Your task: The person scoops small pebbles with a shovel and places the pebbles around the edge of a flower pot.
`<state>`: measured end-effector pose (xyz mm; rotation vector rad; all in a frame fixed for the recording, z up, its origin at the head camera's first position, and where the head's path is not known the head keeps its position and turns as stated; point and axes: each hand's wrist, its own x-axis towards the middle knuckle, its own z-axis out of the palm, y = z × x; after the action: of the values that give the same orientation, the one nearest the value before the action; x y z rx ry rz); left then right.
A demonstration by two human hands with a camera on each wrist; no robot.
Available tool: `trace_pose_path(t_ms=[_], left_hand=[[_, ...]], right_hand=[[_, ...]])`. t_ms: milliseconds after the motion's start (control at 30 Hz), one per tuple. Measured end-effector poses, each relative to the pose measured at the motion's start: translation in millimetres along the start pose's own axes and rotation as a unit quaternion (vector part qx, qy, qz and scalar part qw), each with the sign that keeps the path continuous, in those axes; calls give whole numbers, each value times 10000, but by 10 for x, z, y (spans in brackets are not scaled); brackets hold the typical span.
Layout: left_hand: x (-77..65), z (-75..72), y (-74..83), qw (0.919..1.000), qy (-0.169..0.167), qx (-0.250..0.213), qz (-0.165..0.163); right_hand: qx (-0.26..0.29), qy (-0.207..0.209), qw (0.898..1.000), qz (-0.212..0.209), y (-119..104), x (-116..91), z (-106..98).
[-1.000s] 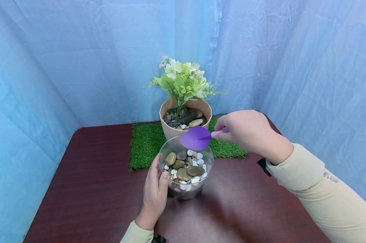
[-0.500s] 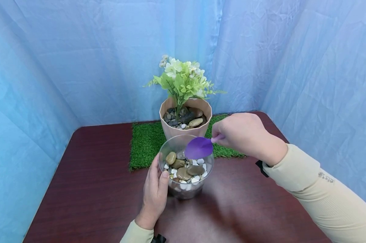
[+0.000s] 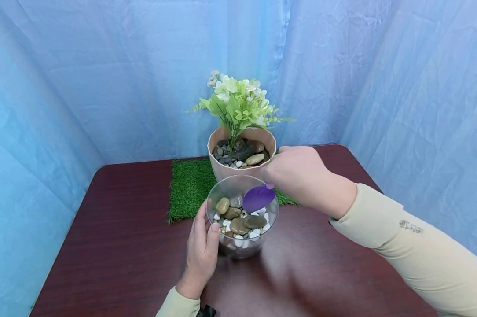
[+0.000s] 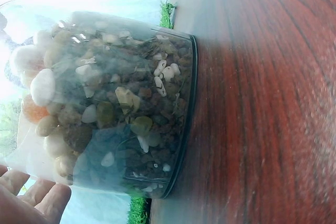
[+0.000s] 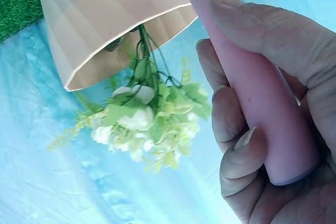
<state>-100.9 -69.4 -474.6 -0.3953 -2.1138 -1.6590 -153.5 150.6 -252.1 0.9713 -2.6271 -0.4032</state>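
In the head view, my right hand [image 3: 303,176] grips a small trowel with a purple blade [image 3: 258,199]. The right wrist view shows its pink handle [image 5: 260,93], with fingers curled round it and the thumb along it. The blade tilts down inside the rim of a clear plastic pot [image 3: 240,254], above the stones. My left hand [image 3: 202,248] holds that pot at its left side, thumb by the rim. White pebbles [image 3: 255,233] and larger brown stones [image 3: 240,226] lie on top in it. Through its wall, the left wrist view shows finer dark gravel [image 4: 152,98] lower down.
Just behind the clear pot stands a beige flowerpot [image 3: 222,169] with stones and a white-flowered plant [image 3: 238,101]. It sits on a green turf mat [image 3: 191,189] on the dark red-brown table [image 3: 123,246]. Blue curtains [image 3: 143,79] hang around the table.
My right hand has moved left and turned, and the trowel blade has dropped from above the clear pot's far rim to inside it. The left hand and the pot have stayed in place.
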Motion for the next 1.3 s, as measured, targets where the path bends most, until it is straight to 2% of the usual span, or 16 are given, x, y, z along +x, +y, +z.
trace_pose_path(t_ms=[167,267,400,567,800,1000,1200,1300], left_hand=[[-1,-2,1,10000,5,38,-15],[-3,-2,5,10000,4,51,-40],[-3,-1,9,10000,-2,50,-62],[-4,0,2,10000,-6,16,-39],[-7,1,-14,10000,-4,52,-16],[-4,-1,-18,10000,-10,6,-10],[-4,3,-19,10000,-51,-50,-24],[0,3,-20,10000,-50,-59,-12]], right_hand=[[-401,400,9977,-379,-65,48,-2],[-329,307,9979,-469,-75,72,-15],[-13,-340,9987,-377,-45,114,-61],[274,-1092,9934,-213,7,168,-121],[257,-1322,9907,-187,14,234,-150],[-43,-1305,9905,-430,-54,301,-153],[624,-2080,9757,-300,36,342,-174],[1000,-2301,9676,-288,111,334,-154]])
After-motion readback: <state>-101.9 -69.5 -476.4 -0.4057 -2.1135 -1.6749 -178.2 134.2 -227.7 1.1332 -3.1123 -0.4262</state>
